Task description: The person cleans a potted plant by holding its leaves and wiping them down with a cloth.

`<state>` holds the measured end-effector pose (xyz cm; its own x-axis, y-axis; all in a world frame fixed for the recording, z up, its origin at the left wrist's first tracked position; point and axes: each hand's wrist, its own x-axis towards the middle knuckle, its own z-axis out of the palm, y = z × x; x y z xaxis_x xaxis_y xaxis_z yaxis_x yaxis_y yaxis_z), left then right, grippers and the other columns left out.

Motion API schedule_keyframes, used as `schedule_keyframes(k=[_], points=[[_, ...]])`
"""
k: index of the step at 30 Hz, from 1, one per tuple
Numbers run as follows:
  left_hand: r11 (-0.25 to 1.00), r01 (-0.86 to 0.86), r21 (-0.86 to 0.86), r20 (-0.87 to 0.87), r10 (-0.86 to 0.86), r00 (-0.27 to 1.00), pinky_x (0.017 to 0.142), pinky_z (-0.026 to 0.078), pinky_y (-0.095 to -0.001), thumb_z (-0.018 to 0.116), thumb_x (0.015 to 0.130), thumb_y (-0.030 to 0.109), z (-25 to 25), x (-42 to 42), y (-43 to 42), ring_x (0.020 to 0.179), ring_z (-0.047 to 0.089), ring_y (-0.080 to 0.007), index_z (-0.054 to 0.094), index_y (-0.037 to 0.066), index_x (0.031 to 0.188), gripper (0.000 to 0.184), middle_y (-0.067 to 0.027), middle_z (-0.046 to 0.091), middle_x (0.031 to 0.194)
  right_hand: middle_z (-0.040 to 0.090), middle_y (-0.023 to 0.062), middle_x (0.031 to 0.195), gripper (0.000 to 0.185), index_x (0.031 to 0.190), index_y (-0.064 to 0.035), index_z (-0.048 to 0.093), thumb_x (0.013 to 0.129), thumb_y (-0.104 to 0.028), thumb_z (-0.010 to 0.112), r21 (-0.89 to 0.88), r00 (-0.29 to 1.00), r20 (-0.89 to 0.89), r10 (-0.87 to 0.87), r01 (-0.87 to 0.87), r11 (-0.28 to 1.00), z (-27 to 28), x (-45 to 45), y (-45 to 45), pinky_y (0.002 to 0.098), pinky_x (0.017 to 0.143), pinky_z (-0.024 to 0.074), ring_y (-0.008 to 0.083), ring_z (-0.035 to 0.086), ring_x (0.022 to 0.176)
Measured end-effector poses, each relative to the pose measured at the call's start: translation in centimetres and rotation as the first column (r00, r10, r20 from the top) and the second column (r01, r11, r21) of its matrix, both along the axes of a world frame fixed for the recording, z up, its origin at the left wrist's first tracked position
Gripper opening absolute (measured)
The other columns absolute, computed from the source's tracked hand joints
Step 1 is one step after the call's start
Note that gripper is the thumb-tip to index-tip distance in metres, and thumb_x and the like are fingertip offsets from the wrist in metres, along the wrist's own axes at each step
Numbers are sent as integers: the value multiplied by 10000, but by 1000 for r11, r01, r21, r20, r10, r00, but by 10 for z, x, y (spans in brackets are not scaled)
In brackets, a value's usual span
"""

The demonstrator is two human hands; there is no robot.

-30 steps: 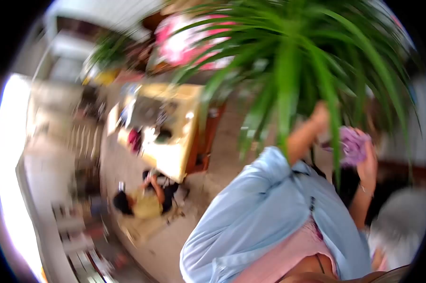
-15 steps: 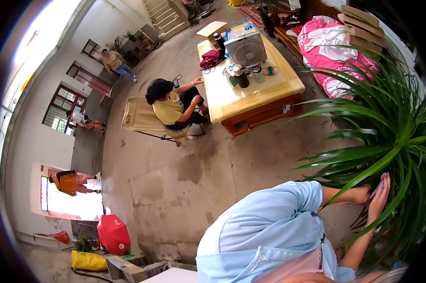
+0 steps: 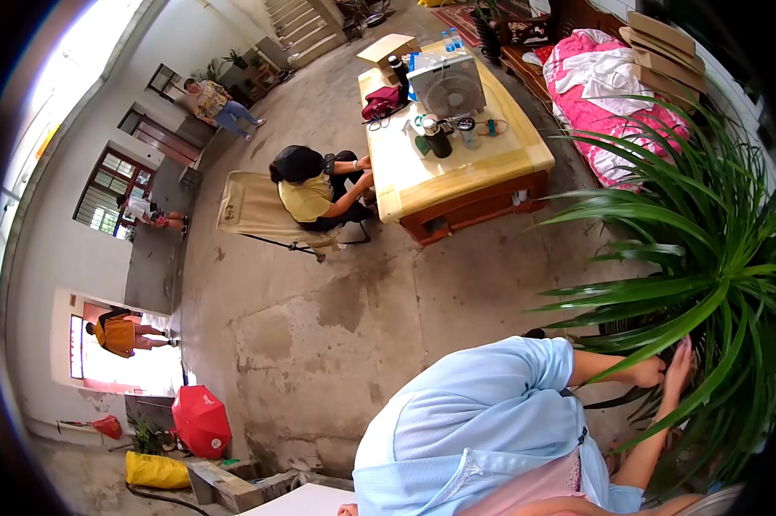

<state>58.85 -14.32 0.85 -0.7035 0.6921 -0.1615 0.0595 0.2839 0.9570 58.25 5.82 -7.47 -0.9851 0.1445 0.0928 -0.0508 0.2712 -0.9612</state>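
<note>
At the lower right, my two hands reach out of light blue sleeves into a large potted plant (image 3: pixel 706 284) with long strap-shaped green leaves. My left hand (image 3: pixel 648 372) is curled closed low among the leaves; what lies in its fingers is hidden. A dark strip runs from near it to the left, perhaps a leaf. Close beside it, my right hand (image 3: pixel 678 368) stands upright, fingers straight and together, next to the dark inner leaves. A long leaf crosses in front of my wrists.
A yellow-topped table (image 3: pixel 457 172) bears a box fan (image 3: pixel 448 89), a thermos (image 3: pixel 438 142) and a maroon bag. A person (image 3: pixel 306 193) sits beside it on a folding chair. Several people stand along the left wall. A red umbrella (image 3: pixel 201 421) lies lower left; pink bedding (image 3: pixel 611 103) upper right.
My hands have shifted slightly left and down; they touched before and now stand slightly apart. The seated person has leaned toward the table. Standing people have shifted.
</note>
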Motion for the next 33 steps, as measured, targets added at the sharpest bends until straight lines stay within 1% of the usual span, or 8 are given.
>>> schedule_keyframes(k=[7, 11, 14, 16, 19, 25, 30, 33], points=[[994, 104, -31, -16, -104, 994, 807, 477, -428, 576, 758, 182, -5, 1, -15, 992, 604, -372, 645, -68, 982, 344, -293, 618, 1034, 487, 124, 1347, 442, 1331, 26, 454, 1013, -275, 391, -218, 995, 79, -68, 83, 972, 74, 69, -76, 333, 1033, 332, 230, 466, 1218], [998, 40, 51, 209, -50, 977, 786, 473, -385, 584, 828, 271, 0, 5, -24, 895, 614, -259, 637, -34, 1005, 356, -180, 649, 964, 500, 120, 1337, 430, 1314, 15, 485, 1006, -270, 394, -227, 975, 133, -177, 204, 952, 115, 100, -108, 332, 1043, 320, 229, 470, 1212], [925, -148, 351, 570, -85, 817, 820, 452, -353, 539, 903, 385, 8, 10, -29, 917, 589, -205, 652, 30, 1002, 386, -90, 655, 987, 503, 122, 1333, 429, 1316, 14, 484, 1007, -269, 391, -336, 946, 173, -274, 318, 886, 115, 112, -113, 329, 1045, 319, 227, 474, 1208], [778, -316, 543, 801, -367, 473, 866, 398, -328, 448, 926, 556, 13, 10, -32, 973, 519, -162, 626, 126, 1058, 483, -9, 615, 1061, 489, 123, 1350, 432, 1339, 5, 461, 1011, -263, 376, -182, 950, 127, -285, 305, 935, 128, 115, -123, 329, 1055, 311, 225, 463, 1223], [840, -126, 528, 783, -423, 456, 928, 355, -481, 318, 906, 669, 15, 11, -36, 1228, 357, -222, 467, 168, 1317, 665, -30, 399, 1397, 451, 111, 1398, 432, 1374, -13, 422, 1020, -244, 338, -160, 974, 43, -224, 228, 960, 136, 102, -131, 322, 1058, 310, 218, 446, 1254], [831, -159, 533, 801, -435, 412, 1015, 239, -622, 219, 879, 730, 54, 28, -55, 1418, 127, -248, 122, 204, 1506, 824, -17, 40, 1574, 431, 129, 1421, 404, 1352, 5, 434, 1017, -188, 319, 164, 975, -34, -222, 224, 961, 145, 93, -143, 345, 1066, 311, 263, 416, 1300], [856, -240, 458, 841, -330, 429, 1081, 215, -441, 255, 912, 676, 24, 28, -46, 1337, 286, -231, 348, 148, 1418, 738, -51, 272, 1503, 440, 165, 1402, 389, 1333, 27, 442, 1012, -160, 326, 220, 978, -88, -191, 206, 953, 130, 105, -151, 362, 1069, 322, 292, 414, 1303], [766, -429, 479, 861, -315, 398, 936, 318, -352, 273, 945, 605, -19, 29, -31, 980, 460, -188, 536, 105, 1178, 612, -66, 562, 1109, 455, 172, 1385, 394, 1339, 26, 434, 1013, -163, 318, 243, 991, -45, -122, 130, 961, 138, 124, -167, 370, 1062, 333, 296, 421, 1298]])
